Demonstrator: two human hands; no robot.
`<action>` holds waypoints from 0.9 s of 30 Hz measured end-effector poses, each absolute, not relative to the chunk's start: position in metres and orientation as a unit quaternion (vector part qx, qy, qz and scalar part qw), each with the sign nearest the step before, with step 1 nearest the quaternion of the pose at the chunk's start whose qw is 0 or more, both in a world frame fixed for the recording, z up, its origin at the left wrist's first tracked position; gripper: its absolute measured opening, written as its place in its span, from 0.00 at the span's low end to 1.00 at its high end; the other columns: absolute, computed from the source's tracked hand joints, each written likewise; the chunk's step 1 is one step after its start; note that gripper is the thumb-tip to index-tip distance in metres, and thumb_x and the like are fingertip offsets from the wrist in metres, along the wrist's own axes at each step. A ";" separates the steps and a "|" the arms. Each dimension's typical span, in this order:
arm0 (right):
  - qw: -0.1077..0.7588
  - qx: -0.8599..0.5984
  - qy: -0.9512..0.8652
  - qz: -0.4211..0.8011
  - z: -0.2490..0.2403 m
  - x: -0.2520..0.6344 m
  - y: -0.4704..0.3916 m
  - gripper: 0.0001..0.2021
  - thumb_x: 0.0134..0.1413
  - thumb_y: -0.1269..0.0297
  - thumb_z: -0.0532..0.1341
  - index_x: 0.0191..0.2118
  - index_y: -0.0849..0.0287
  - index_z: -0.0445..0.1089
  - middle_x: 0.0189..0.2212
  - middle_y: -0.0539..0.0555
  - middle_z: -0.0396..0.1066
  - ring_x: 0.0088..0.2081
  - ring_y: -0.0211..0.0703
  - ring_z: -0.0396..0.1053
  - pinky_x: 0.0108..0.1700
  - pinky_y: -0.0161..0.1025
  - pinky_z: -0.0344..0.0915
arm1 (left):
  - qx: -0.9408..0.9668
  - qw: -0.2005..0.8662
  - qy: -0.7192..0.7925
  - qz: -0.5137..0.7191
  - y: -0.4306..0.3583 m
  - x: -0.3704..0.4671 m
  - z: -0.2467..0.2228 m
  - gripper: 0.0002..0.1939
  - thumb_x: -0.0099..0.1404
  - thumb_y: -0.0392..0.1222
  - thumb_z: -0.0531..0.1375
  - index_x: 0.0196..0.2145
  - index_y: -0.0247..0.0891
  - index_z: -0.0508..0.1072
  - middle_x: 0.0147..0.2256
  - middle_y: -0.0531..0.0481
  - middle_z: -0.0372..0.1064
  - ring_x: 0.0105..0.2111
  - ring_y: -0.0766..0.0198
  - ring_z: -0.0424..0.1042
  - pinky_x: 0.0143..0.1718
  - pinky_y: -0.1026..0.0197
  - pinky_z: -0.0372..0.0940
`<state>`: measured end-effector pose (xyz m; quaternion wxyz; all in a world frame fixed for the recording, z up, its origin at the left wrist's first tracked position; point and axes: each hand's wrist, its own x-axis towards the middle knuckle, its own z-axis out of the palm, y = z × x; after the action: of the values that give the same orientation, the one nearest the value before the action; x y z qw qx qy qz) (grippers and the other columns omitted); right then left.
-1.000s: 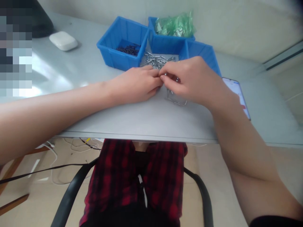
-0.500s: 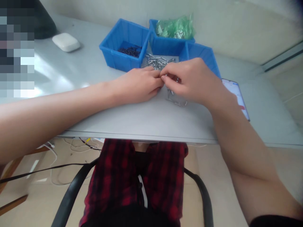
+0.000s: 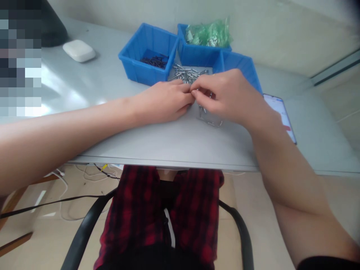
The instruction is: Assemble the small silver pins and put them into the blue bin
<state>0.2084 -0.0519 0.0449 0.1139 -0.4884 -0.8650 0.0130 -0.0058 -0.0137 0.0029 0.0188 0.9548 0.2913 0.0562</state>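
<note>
I see the left hand curled, the right hand meeting it, narrow; can't tell what they hold | shiny pins at 12 o'clock, clear box at 5 | looks like tiny finger work; next likely needs gentle pinching

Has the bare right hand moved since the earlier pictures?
No; against the open blue plastic bin holding dark, thin pieces, the bare right hand shows no clear shift in any direction.

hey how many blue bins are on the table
3: a left bin with dark pieces, a back bin with a green bag, and a right bin, partly hidden behind the right hand.
</note>
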 end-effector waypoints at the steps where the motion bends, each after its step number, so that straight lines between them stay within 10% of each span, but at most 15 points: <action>1: 0.114 -0.488 -0.865 0.014 0.045 0.208 -0.052 0.16 0.78 0.54 0.57 0.39 0.44 0.80 0.37 0.57 0.85 0.40 0.64 0.78 0.43 0.56 0.67 | 0.956 0.020 0.288 0.061 -0.014 -0.006 0.003 0.30 0.83 0.37 0.45 0.67 0.32 0.81 0.66 0.29 0.79 0.65 0.39 0.76 0.61 0.39 0.76; 27: 0.055 -0.511 -0.858 0.005 0.056 0.199 -0.059 0.15 0.79 0.64 0.55 0.42 0.47 0.79 0.40 0.56 0.85 0.43 0.61 0.80 0.43 0.52 0.65 | 0.960 -0.014 0.273 0.065 -0.006 -0.005 -0.005 0.26 0.84 0.39 0.49 0.66 0.32 0.81 0.65 0.35 0.79 0.68 0.34 0.79 0.65 0.31 0.81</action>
<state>0.1994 -0.0589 0.0559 0.0546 -0.5110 -0.8578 0.0045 -0.0052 -0.0061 -0.0053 -0.0142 0.9597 0.2731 0.0654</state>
